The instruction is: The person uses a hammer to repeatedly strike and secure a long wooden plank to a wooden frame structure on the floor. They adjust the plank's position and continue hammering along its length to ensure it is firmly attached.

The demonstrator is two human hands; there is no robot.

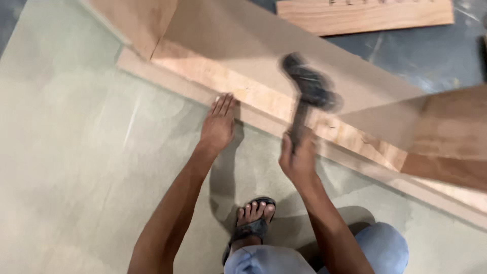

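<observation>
On the pale green board [76, 152], the left hand [218, 124] is laid flat and released, its fingertips touching the edge of the upright plywood panel [264, 96]. A hammer [309, 91], blurred, is grasped by its handle in the clenched right hand [298, 160] and is held raised above the panel's lower strip. A sandalled foot [252, 219] is seen below, between the forearms.

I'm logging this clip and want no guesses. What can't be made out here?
Head view:
- Hammer head: motion blur hides its shape.
- Right hand grip on the handle: blurred.
- Whatever is being struck: too small or hidden.
- Top plank: cut by the frame edge.
- Left hand rests flat on the board.
</observation>
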